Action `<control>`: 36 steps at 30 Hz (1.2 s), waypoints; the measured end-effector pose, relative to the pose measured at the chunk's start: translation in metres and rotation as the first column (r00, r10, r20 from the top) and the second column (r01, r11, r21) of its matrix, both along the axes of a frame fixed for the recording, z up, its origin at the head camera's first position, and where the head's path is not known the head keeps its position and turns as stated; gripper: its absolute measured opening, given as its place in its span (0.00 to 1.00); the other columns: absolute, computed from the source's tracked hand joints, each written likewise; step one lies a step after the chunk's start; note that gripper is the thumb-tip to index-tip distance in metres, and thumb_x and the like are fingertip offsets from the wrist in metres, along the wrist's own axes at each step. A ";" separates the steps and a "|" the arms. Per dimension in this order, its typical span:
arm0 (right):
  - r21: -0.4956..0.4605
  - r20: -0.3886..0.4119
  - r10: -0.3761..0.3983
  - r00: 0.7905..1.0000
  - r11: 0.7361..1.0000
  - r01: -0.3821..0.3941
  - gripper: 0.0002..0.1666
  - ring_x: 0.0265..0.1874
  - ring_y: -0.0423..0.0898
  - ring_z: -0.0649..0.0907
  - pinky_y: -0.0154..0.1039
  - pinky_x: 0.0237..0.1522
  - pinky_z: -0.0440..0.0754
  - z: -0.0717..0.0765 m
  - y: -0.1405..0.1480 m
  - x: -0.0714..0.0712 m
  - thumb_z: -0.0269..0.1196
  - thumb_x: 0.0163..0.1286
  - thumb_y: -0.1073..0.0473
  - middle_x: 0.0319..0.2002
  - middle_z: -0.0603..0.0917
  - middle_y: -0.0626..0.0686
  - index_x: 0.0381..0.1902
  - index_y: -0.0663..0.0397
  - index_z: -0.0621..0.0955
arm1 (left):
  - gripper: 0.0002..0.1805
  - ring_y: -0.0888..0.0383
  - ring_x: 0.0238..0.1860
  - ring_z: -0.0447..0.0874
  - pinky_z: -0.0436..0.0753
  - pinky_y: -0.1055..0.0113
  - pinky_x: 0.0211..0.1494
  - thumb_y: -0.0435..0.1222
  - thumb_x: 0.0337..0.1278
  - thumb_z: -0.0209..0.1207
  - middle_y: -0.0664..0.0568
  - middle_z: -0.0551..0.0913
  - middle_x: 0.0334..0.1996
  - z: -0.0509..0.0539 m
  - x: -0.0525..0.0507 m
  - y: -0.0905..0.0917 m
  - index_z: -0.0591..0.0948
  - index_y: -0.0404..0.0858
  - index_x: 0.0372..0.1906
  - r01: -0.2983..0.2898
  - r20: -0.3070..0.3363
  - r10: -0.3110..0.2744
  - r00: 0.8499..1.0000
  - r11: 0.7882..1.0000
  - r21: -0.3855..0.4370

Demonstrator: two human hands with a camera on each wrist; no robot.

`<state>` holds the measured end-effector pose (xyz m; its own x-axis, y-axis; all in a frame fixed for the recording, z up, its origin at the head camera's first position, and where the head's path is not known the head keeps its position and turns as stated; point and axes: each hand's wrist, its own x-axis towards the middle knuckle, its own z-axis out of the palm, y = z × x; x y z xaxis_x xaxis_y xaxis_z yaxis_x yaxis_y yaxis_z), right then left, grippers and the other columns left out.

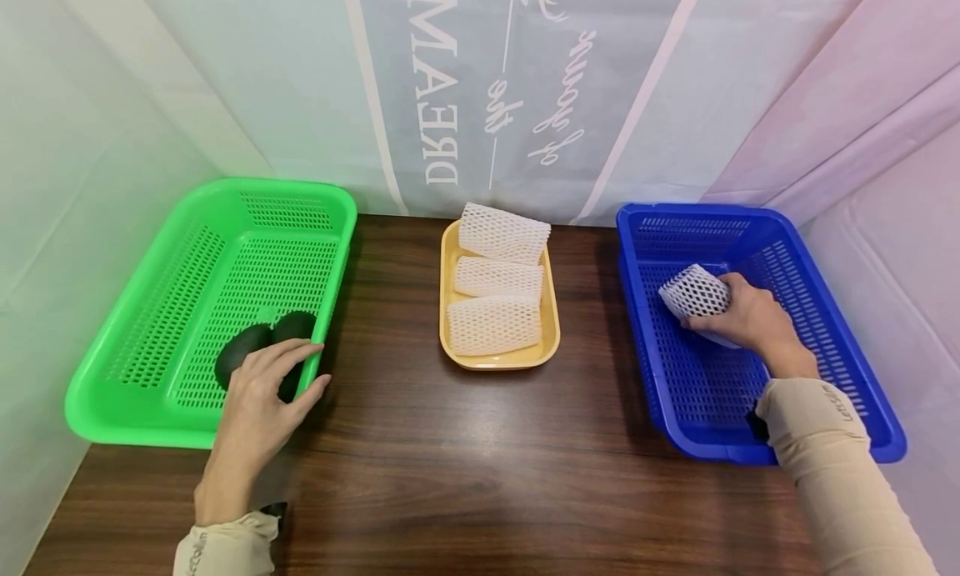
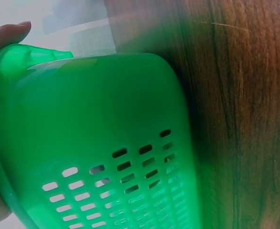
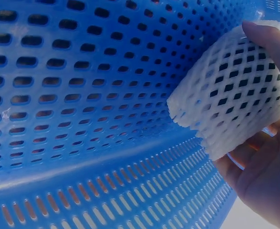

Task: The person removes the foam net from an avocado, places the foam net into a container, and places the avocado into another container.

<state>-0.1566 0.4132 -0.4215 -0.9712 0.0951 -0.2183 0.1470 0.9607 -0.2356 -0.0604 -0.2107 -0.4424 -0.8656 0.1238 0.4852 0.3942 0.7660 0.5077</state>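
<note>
My left hand (image 1: 258,397) reaches over the right rim of the green basket (image 1: 210,438). Its fingers are extended over dark rounded things (image 1: 242,351), and the thumb lies outside the rim. The hand partly hides these dark things, so their kind is unclear. In the blue basket (image 1: 656,376), my right hand (image 1: 753,318) grips a white foam net sleeve (image 1: 693,293). Something dark shows through the sleeve's holes in the right wrist view, where thumb and fingers curl round the foam net. In the left wrist view, the green basket's outer wall fills most of the picture.
Between the baskets stands a yellow tray (image 1: 498,362) holding three white foam net sleeves (image 1: 495,326), the farthest overlapping its rim. All stand on a dark wood table (image 1: 480,459). A printed cloth (image 1: 465,84) hangs behind, and pale cloth covers both sides.
</note>
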 end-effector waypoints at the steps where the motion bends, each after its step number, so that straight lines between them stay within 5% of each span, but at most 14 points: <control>1: -0.002 -0.010 -0.002 1.000 1.000 0.002 0.60 0.42 0.73 0.80 0.64 0.34 0.78 0.001 -0.001 0.000 0.74 0.50 0.33 0.49 0.77 0.78 0.65 0.69 0.63 | 0.24 0.37 0.51 0.77 0.69 0.41 0.51 0.27 0.38 0.74 0.38 0.85 0.49 0.000 0.000 0.000 0.85 0.35 0.49 0.002 -0.003 -0.002 1.000 1.000 0.000; 25: -0.028 -0.182 0.063 0.981 0.997 -0.070 0.60 0.45 0.74 0.78 0.68 0.38 0.75 0.057 -0.037 0.005 0.78 0.47 0.36 0.51 0.77 0.76 0.67 0.63 0.66 | 0.25 0.40 0.51 0.78 0.70 0.48 0.53 0.23 0.35 0.74 0.40 0.86 0.46 0.003 0.001 0.000 0.86 0.35 0.47 0.039 -0.079 -0.035 0.996 0.998 0.044; 32: -0.006 -0.242 0.103 0.965 0.994 -0.108 0.55 0.42 0.72 0.80 0.67 0.35 0.75 0.076 -0.064 0.010 0.80 0.45 0.41 0.49 0.80 0.73 0.65 0.59 0.69 | 0.17 0.42 0.50 0.78 0.67 0.63 0.68 0.33 0.49 0.72 0.42 0.86 0.46 0.002 -0.001 0.001 0.87 0.37 0.47 0.055 -0.095 -0.048 0.994 0.996 0.072; 36: 0.012 -0.286 0.136 0.949 0.990 -0.139 0.54 0.41 0.70 0.81 0.67 0.34 0.76 0.081 -0.076 0.013 0.81 0.43 0.44 0.48 0.81 0.70 0.64 0.59 0.70 | 0.15 0.42 0.50 0.78 0.65 0.69 0.68 0.40 0.57 0.69 0.42 0.86 0.46 0.003 -0.001 0.003 0.87 0.37 0.47 0.066 -0.100 -0.058 0.993 0.995 0.080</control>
